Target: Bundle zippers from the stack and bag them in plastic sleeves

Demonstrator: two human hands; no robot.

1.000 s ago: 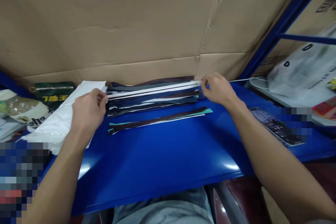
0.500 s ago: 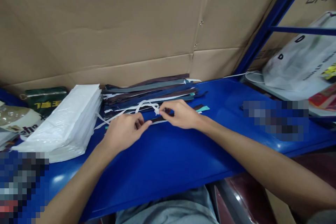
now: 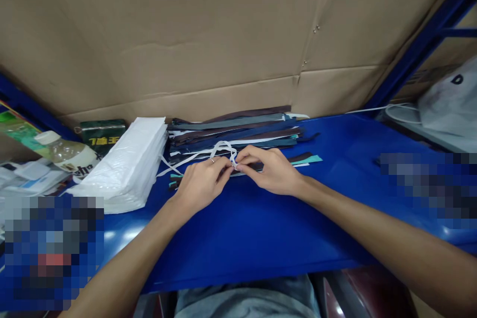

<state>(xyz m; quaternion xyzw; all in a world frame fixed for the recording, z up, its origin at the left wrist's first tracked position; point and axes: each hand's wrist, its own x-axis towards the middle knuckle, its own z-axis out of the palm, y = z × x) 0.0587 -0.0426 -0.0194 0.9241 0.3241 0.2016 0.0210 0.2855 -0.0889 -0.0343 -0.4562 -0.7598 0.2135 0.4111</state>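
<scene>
A thin white ribbon [image 3: 222,144] loops up between my two hands, its tail running left over the blue table [image 3: 223,238]. My left hand [image 3: 204,179] pinches it at the fingertips, a ring on one finger. From the other side my right hand [image 3: 266,169] pinches the ribbon at the same spot, the fingertips of both hands nearly touching. What the fingertips cover is too small to make out. Just behind lies a pile of zipper-like fabric strips [image 3: 238,131] in dark blue, grey, brown and white. More strips with teal ends [image 3: 315,158] lie beneath my hands.
Left of the strips stands a stack of white padded packs [image 3: 126,164]. Beyond it are a bottle [image 3: 67,151] and a dark green packet [image 3: 102,133]. A cardboard sheet [image 3: 208,35] backs the table. At right are a blue frame post [image 3: 413,49] and a white plastic bag [image 3: 450,94].
My left hand has moved right and closed its fingers on the ribbon beside my right hand. The view has shifted left, showing more of the bottle and less of the bag.
</scene>
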